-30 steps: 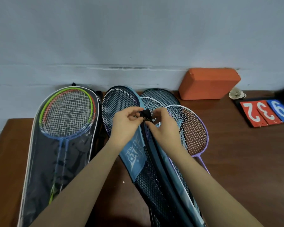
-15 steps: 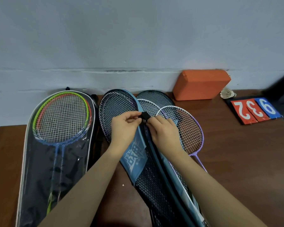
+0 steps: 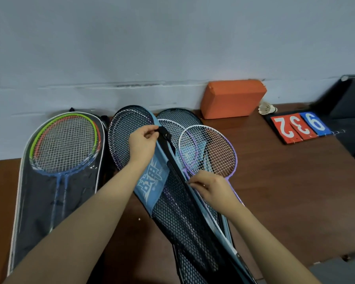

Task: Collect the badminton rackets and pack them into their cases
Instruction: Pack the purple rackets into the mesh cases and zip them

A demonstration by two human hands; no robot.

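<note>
Right hand (image 3: 210,186) has slid nearer along the blue mesh case (image 3: 152,177), pinching its zipper; left hand (image 3: 142,143) grips the black strap (image 3: 164,134), over a brown wooden table (image 3: 285,191) against a grey wall (image 3: 172,48).

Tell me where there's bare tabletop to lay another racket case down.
Bare wood lies right of the purple racket, in front of the orange block and the number cards. The left is crowded: the clear case and the mesh case leave a narrow strip, crossed by the left hand.
</note>
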